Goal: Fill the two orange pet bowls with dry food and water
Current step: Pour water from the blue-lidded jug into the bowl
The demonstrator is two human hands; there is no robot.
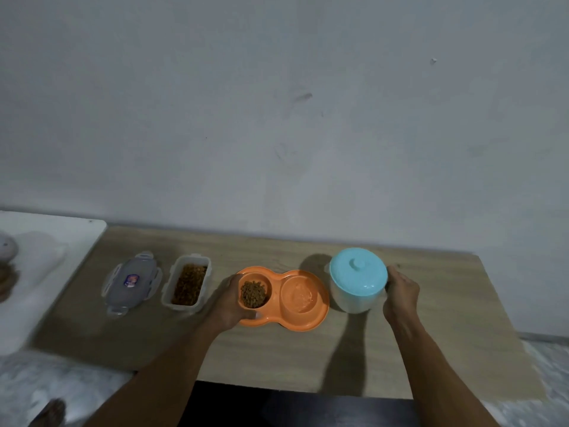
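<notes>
An orange double pet bowl [320, 315] sits on the wooden table. Its left bowl holds brown dry food [253, 294]; its right bowl [298, 294] looks wet with water. My left hand [229, 306] grips the dish's left rim, thumb on the front edge. To the right stands a pale jug with a light blue lid [358, 274]. My right hand [400, 295] is wrapped around the jug's right side. An open clear container of dry food [187, 283] lies left of the dish.
The container's clip lid [131, 283] lies flat further left. A white surface [46, 272] adjoins the wooden table [431, 349] on the left. A grey wall runs close behind. The table's front edge is near my arms.
</notes>
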